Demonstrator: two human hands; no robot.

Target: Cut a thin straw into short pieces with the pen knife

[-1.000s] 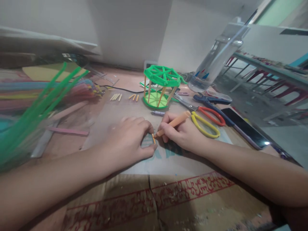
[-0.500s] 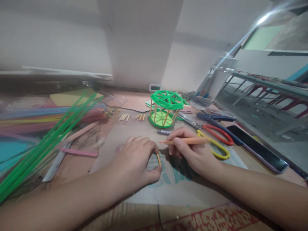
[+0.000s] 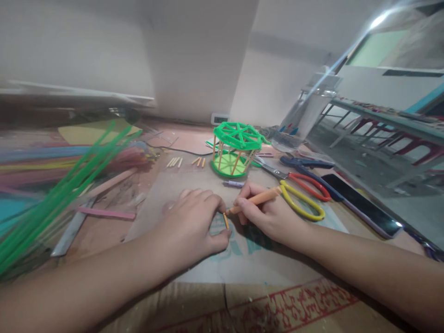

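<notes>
Head view. I find the orange stick [image 3: 226, 222] between my left fingers [image 3: 220, 241], just above the pale sheet [image 3: 194, 270] on the counter [image 3: 107, 231]. Thumb and forefinger stand narrowly apart, one at each end of it, leaving its length exposed. My right fingers [image 3: 251, 210] are closed around the orange marker [image 3: 265, 196], which is tilted with its tip at the stick's far end; contact cannot be confirmed.

Assessment: the stick appears very light, thin and fairly stiff, and would likely snap or spring out under a hard squeeze. An end-to-end hold is suitable for light pressure only; for a firmer hold I would pinch both sides near the middle. The marker looks rigid, perhaps slightly slippery, and is best held low on the barrel, near the tip.

Beyond the fingers, the green frame [image 3: 239, 136] stands upright on thin posts, likely fragile; I would take it by the base rim. Short sticks [image 3: 198, 161] lie beyond my left fingers, and the scissors [image 3: 284, 175] to the right of the frame, beyond my right fingers.
</notes>
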